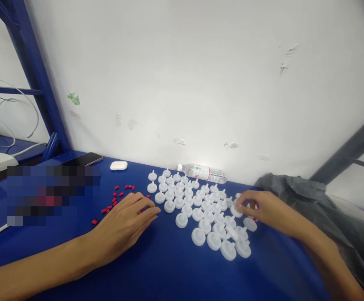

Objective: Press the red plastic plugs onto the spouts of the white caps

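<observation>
My left hand lies palm down over the blue table, fingers stretched to the right, among small red plastic pieces. One red piece shows in a gap between its fingers; whether it is touched I cannot tell. My right hand has thumb and fingers closed at the right edge of a group of white plastic caps with thin stems. The fingertips are on one white cap. More red bits show beside and beneath that hand. Most white caps stand stem up; several at the right are tilted.
A clear plastic bottle lies along the wall behind the caps. A white earbud case and a dark phone are at the back left. Black plastic sheeting lies at the right. Blue frame posts rise at the left.
</observation>
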`<action>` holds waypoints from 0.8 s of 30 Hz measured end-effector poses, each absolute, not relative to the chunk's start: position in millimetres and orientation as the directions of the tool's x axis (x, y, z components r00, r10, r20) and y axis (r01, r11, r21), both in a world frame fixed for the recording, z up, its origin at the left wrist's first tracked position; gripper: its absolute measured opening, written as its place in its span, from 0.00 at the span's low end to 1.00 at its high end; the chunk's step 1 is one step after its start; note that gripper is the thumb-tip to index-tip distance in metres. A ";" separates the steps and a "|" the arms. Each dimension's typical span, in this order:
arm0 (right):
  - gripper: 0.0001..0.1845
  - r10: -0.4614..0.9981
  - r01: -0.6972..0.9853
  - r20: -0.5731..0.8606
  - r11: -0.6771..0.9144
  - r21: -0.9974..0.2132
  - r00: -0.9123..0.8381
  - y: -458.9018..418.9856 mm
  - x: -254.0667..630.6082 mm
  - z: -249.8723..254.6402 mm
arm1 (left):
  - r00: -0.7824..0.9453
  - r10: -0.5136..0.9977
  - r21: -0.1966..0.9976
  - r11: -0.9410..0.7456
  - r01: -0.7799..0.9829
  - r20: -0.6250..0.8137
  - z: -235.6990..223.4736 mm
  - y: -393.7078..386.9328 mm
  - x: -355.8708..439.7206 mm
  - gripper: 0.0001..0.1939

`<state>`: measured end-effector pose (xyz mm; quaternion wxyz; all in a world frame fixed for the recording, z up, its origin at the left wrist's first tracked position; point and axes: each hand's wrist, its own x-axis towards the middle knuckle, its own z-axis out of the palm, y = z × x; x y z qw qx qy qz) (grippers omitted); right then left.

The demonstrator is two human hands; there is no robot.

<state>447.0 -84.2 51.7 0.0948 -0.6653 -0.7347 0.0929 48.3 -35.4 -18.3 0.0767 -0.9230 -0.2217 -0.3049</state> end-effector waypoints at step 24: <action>0.15 0.479 0.586 0.617 0.810 -0.035 -0.625 -104.4 299.6 1.5 | 0.683 0.280 0.314 -0.946 0.078 0.675 -11.0 -57.2 60.0 0.06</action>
